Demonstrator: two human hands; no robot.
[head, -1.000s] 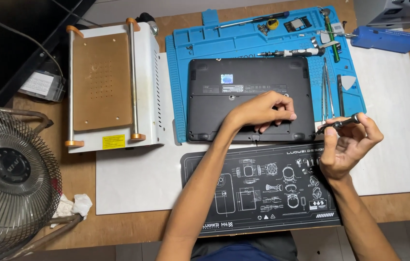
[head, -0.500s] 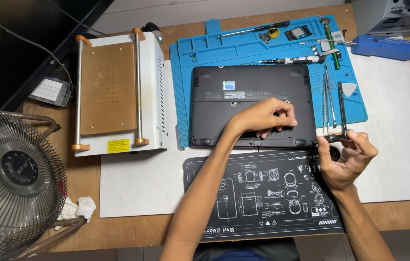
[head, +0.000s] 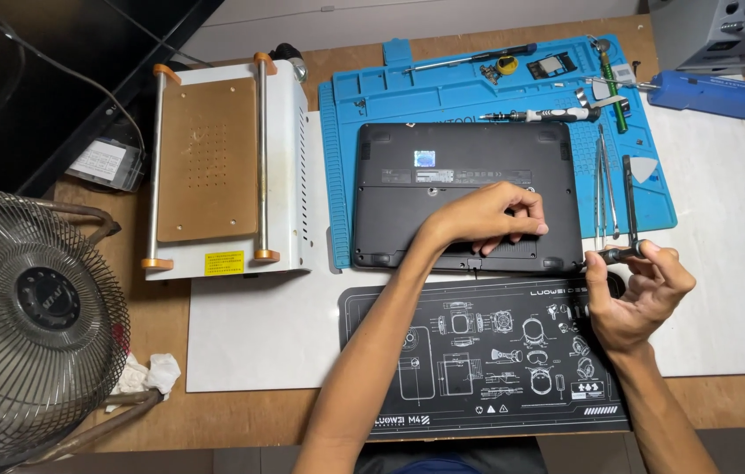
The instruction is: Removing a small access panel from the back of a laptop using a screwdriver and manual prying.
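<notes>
On the blue mat [head: 351,132], your left hand [head: 487,215] presses flat on the laptop [head: 469,167]; right hand [head: 640,294] grips what looks like a screwdriver [head: 614,255].

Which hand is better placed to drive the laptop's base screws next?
Probably the right hand: it already grips the small screwdriver beside the laptop. The left hand lies flat on the base, steadying it.

Wooden table [head: 241,412], white mat [head: 723,290], fan [head: 26,325], crumpled tissue [head: 149,376]
</notes>
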